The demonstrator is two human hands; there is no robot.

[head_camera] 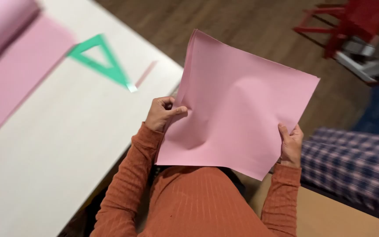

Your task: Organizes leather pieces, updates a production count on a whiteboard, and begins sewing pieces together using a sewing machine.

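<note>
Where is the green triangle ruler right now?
In the head view the green triangle ruler lies upper left on the white table, between the pink paper roll and a thin pink strip.

Lighting's warm and kinda dim indoors. The white table [66,145] is brightest, a bit washed out. Motion blur smears the green triangle ruler [101,59] and far corners, while the pink paper sheet [237,105] stays sharp, with soft shadowed dents.

I have one view only, from the head camera, looking steeply down and close over both hands. It faces slightly left, catching table left of them, floor beyond.
</note>
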